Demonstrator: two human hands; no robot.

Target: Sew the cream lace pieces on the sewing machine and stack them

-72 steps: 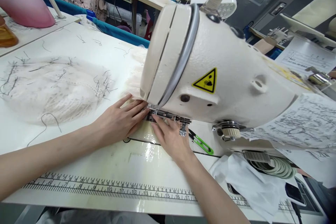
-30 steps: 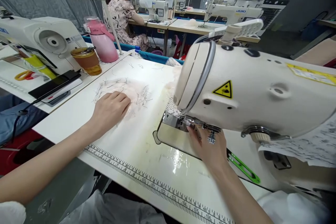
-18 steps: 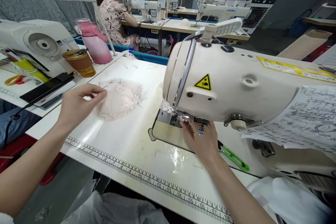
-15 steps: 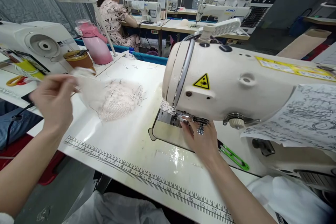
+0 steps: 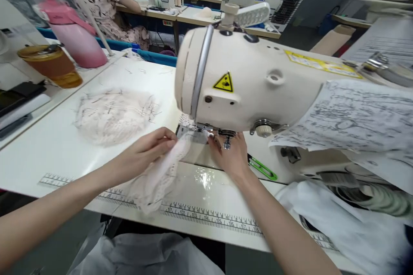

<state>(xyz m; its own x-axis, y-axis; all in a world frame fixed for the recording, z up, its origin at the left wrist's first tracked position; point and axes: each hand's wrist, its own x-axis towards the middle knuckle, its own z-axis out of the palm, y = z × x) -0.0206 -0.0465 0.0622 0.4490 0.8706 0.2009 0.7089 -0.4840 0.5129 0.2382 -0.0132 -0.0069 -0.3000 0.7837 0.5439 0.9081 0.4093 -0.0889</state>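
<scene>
Left hand: grip closed on the upper part of a pale lace piece, pinched between thumb and fingers.
Lace piece: slants from the needle area down across the ruler strip, its lower end near the front edge of the tabletop. Motion blur; whether its upper end touches the needle plate cannot be told.
Right hand: at the presser-foot area of the sewing machine, partly hidden by the attachment there. Whether its grip holds anything cannot be told.
Lace at needle: a patterned lace section lies just behind the foot area.
Lace pile: loose pieces with dark thread ends, left of the machine, apart from both hands.
Thread snips: green, lying beside the right hand, not held.
Step in hand: judged to be bringing 1 piece up to the needle.
Next move: judged to call for a flat, aligned edge at the foot, with both hands steadying the fabric.
Change from 0.5 s earlier: left hand then holds pale fabric up beside the pile; it is now in front of the machine. Right hand remains at the foot.
</scene>
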